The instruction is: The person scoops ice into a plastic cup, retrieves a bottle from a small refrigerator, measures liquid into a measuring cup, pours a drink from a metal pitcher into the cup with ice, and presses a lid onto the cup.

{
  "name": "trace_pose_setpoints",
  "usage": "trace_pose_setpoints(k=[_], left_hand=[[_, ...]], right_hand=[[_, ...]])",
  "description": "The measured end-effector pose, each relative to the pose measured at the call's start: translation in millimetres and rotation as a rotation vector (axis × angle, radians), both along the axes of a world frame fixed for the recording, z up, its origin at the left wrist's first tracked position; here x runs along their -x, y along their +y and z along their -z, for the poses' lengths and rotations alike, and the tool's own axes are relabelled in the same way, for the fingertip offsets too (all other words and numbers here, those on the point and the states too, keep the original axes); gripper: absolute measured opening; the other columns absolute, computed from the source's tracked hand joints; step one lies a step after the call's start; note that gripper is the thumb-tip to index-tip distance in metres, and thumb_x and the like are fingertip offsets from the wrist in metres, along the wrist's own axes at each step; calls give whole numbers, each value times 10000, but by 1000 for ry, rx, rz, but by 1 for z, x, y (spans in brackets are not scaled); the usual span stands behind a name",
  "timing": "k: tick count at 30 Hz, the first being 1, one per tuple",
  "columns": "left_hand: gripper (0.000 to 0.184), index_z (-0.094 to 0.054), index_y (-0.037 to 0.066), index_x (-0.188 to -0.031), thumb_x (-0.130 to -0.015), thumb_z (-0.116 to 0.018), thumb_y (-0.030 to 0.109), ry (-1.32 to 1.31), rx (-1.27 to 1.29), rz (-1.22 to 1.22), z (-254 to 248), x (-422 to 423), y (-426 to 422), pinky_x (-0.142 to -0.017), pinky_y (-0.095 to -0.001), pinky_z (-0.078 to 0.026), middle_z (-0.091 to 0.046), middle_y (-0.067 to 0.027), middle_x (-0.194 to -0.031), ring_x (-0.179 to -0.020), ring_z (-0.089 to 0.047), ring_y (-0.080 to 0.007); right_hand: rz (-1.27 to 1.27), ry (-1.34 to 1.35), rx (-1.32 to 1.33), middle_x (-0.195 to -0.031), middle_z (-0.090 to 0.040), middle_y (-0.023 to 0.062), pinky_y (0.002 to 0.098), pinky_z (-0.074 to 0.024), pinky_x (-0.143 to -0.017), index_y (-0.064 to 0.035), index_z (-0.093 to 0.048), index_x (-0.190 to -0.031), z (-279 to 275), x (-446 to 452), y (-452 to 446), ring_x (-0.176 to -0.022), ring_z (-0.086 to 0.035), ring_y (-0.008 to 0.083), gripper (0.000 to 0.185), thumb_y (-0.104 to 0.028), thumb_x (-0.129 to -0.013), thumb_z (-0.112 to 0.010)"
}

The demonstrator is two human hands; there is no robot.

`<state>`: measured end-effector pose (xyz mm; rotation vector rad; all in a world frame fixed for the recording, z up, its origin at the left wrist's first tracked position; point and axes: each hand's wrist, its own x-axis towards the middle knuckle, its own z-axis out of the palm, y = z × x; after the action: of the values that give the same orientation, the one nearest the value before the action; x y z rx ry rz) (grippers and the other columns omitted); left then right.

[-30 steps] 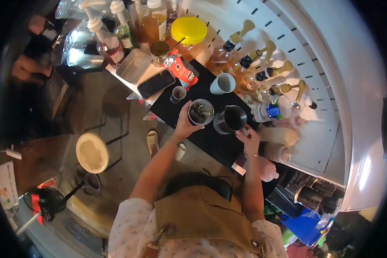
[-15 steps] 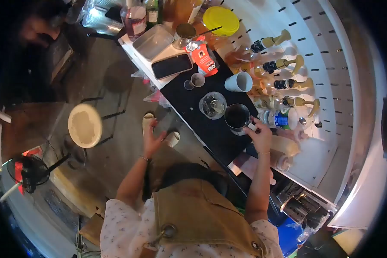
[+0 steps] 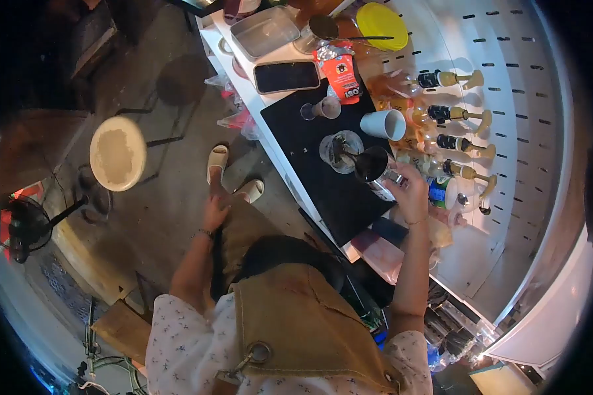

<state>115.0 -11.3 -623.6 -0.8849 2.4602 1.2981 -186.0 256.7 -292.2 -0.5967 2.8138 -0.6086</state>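
My right hand (image 3: 410, 191) is closed on the handle of a small pitcher (image 3: 372, 166) with dark contents. The pitcher tips to the left, and dark liquid runs from its lip into a clear cup (image 3: 329, 158) with ice in it. This cup stands on a black mat (image 3: 303, 174). Down by my thigh, my left hand (image 3: 216, 209) hangs loosely with its fingers stretched, holding nothing. Beside the cup are a pale blue cup (image 3: 383, 124) and a double-ended jigger (image 3: 321, 108) lying on its side.
Pump-topped bottles (image 3: 464, 113) line the right of the counter. Behind the mat lie a phone (image 3: 286, 77), a red pouch (image 3: 342, 76), a clear plastic container (image 3: 265, 31) and a yellow-lidded jar (image 3: 382, 26). A round stool (image 3: 118, 154) stands to the left.
The pitcher has gone from upright to tilted over the clear cup, and dark liquid now flows. My left hand has dropped to my thigh. The view has shifted.
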Motion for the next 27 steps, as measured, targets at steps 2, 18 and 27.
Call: trace_pose_setpoints(k=[2, 18, 27], left_hand=[[394, -531, 47, -1006, -695, -666, 249, -61, -40, 8, 6, -5, 3, -811, -399, -427, -524, -175, -1012, -937, -510, -348], [422, -544, 25, -999, -727, -622, 338, -51, -126, -45, 45, -27, 9, -815, -429, -414, -555, -214, -975, -932, -509, -376], [397, -552, 19, -971, -724, -619, 322, -108, -190, -45, 36, -22, 4, -805, -428, -421, -565, -218, -950, -922, -514, -382]], right_hand=[[-58, 47, -10, -911, -602, 127, 308, -453, -614, 13, -583, -917, -4, -1, -10, -676, -566, 238, 334, -18, -609, -708], [-181, 90, -118, -921, -576, 147, 353, -463, -661, 23, -562, -878, -2, 1, -35, -751, -575, 301, 298, -1, -613, -696], [-242, 180, -268, -919, -561, 134, 386, -437, -738, -18, -545, -863, -8, -1, -50, -866, -540, 328, 308, -12, -597, -700]])
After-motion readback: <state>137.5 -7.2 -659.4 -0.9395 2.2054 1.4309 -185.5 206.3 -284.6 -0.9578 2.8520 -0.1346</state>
